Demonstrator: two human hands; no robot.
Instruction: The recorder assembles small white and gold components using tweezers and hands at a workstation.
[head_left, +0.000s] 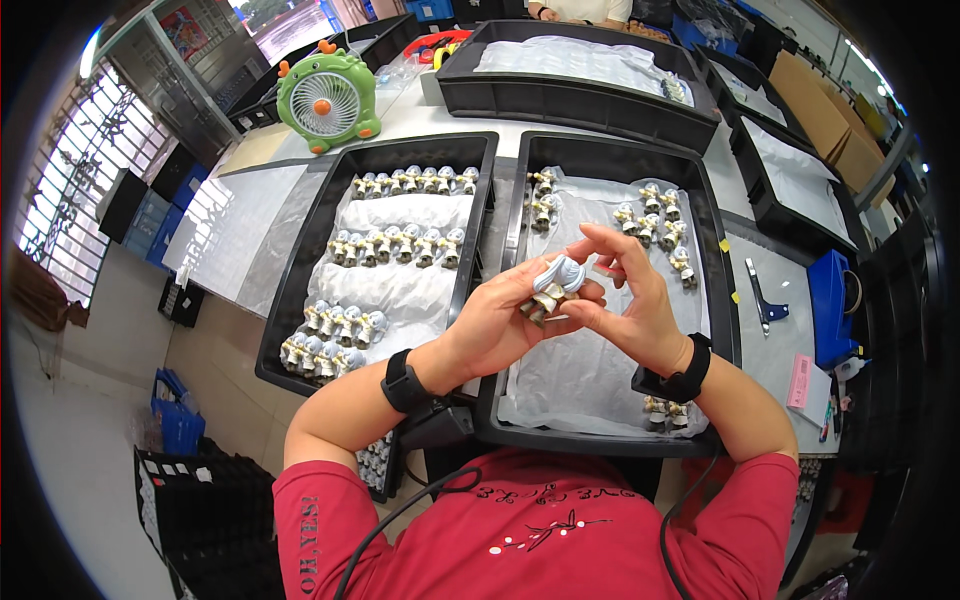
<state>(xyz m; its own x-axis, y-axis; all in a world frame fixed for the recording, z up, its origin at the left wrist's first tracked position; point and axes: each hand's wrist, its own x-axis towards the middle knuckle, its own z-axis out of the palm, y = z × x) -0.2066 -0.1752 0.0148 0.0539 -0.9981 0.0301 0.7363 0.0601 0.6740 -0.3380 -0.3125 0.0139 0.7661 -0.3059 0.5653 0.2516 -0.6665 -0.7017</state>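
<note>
Above the right-hand tray, my left hand is closed around a small figurine with pale blue hair and a white and gold body. My right hand meets it from the other side, its thumb pressed against the figurine's lower part and its index finger arched above. A tiny reddish piece shows between the right fingers; its kind cannot be made out. Under my hands lies the black tray lined with white sheet, holding several similar figurines along its sides.
On the left, another black tray holds rows of figurines. A green fan stands behind it. Further back is a large black bin. To the right lie a blue-handled tool, a blue holder and a pink-and-white card.
</note>
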